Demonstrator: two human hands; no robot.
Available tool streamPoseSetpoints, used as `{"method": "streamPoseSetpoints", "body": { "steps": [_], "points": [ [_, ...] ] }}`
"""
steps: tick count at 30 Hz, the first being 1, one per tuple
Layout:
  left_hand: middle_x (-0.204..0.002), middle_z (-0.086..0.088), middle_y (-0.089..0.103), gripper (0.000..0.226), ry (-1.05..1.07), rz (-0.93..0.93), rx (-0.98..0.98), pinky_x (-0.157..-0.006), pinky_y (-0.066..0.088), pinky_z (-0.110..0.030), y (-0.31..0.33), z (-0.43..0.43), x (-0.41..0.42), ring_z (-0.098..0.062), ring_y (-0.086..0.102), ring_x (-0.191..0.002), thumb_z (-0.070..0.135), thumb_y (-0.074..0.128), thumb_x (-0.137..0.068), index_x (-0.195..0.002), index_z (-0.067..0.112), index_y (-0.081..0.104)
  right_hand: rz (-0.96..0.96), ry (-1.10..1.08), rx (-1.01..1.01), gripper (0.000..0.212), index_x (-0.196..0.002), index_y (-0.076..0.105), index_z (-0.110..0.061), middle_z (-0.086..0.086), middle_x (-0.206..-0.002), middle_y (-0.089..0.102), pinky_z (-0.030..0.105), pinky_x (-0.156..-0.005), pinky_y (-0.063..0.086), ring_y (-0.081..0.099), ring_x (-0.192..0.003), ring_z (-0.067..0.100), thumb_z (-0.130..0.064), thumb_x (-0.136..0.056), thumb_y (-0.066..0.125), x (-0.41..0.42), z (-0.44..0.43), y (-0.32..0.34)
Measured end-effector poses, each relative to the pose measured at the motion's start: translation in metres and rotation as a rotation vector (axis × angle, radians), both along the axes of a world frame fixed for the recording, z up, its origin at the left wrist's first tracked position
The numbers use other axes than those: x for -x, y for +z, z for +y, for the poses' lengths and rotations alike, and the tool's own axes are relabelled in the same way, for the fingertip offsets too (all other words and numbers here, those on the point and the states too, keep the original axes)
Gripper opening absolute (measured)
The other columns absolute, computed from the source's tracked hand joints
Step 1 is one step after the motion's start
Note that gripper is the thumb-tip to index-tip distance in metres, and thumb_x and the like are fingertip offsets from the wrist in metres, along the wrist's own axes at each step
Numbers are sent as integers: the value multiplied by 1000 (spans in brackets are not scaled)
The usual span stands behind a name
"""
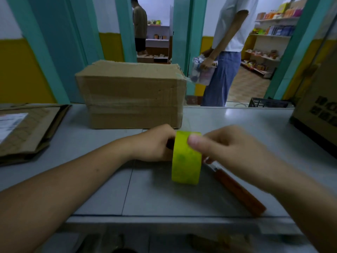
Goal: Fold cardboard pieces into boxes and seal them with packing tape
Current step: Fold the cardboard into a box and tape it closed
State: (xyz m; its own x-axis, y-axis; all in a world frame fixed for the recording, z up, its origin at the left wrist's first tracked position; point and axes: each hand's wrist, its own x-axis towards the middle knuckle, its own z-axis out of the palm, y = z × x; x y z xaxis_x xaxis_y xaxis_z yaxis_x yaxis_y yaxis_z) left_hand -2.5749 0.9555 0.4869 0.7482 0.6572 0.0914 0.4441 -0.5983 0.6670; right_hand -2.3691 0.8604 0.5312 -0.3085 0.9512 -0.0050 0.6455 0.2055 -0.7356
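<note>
Nearest, a brown-handled tool [238, 190] lies flat on the grey counter [102, 179], running from near right toward the far left. Its far end is hidden beneath the right grip [233, 148]. Just above the counter, the yellow-green tape roll [186, 159] is held on edge between both hands. The left grip [155, 143] curls around the roll's left side. The right grip holds the roll's right side, its thumb pressed on the top of the outer band. Farther left, flattened cardboard [27, 130] with a white label rests on the counter. Just beyond the hands stands a closed cardboard box [131, 95], and a printed carton [317, 110] sits at the right edge. Past the counter, a person in a white shirt [229, 33] holds a clear bag [202, 70]. A black crate [268, 103] sits low just past the counter's far edge, and stocked shelves [269, 33] lie beyond.
</note>
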Motion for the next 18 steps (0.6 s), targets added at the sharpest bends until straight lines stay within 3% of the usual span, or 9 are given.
{"method": "streamPoseSetpoints", "body": {
  "steps": [2, 4, 6, 8, 11, 12, 14, 16, 18],
  "points": [
    [-62, 34, 59, 62, -12, 29, -22, -60, 37, -4, 3, -5, -2, 17, 52, -61, -5, 70, -94, -64, 50, 66, 83, 21, 3, 63, -94, 81, -20, 0, -88, 79, 40, -81, 60, 75, -83, 13, -78, -73, 68, 9, -13, -12],
    [-68, 33, 62, 60, -26, 81, -54, -64, 40, -7, 7, -9, 3, 15, 54, -66, 4, 72, -95, -72, 59, 66, 204, 6, -21, 36, -95, 81, -19, -3, -87, 80, 40, -82, 60, 76, -85, 13, -52, -84, 74, 15, -15, -23],
    [-82, 24, 69, 41, -17, 223, -126, -73, 52, -19, 22, -11, 17, 8, 63, -78, 19, 75, -96, -83, 58, 68, 307, -20, -11, 26, -95, 81, -16, 0, -87, 80, 44, -84, 61, 77, -88, 19, -40, -90, 73, 16, -15, -32],
    [-96, 16, 70, 15, 118, 293, -344, -84, 58, -35, 43, -8, 38, -1, 66, -89, 31, 77, -94, -103, 43, 76, 386, -24, 16, 23, -94, 82, -13, 4, -89, 80, 42, -83, 63, 77, -89, 20, -35, -92, 73, 17, -15, -38],
    [-121, 3, 65, 42, 384, 117, -726, -93, 56, -43, 83, 3, 62, -12, 62, -106, 48, 74, -91, -127, 26, 71, 446, -57, -2, 22, -91, 81, -12, 3, -87, 80, 30, -76, 61, 77, -85, 14, -32, -93, 72, 20, -19, -44],
    [-133, 1, 59, 59, 453, 147, -772, -97, 54, -45, 93, 10, 65, -16, 59, -115, 61, 71, -88, -137, 29, 65, 466, -68, -8, 24, -92, 81, -11, 4, -88, 80, 32, -78, 62, 77, -87, 17, -33, -93, 71, 20, -20, -46],
    [-155, 5, 44, 87, 534, 408, -763, -103, 52, -53, 106, 24, 65, -24, 53, -132, 86, 55, -80, -154, 41, 44, 489, -93, -18, 25, -92, 81, -12, 4, -89, 80, 31, -78, 62, 77, -89, 19, -35, -94, 70, 22, -22, -49],
    [-160, 9, 45, 86, 535, 610, -715, -101, 51, -51, 105, 39, 63, -27, 55, -133, 94, 43, -81, -156, 54, 29, 509, -114, -33, 25, -91, 81, -14, 3, -87, 80, 22, -72, 58, 76, -85, 13, -35, -96, 68, 25, -24, -49],
    [-151, 3, 57, 75, 510, 624, -695, -96, 50, -45, 103, 49, 61, -28, 60, -126, 87, 40, -88, -155, 56, 30, 536, -135, -45, 26, -91, 80, -13, 4, -86, 79, 17, -66, 54, 74, -79, 9, -35, -97, 67, 28, -25, -49]
  ]
}}
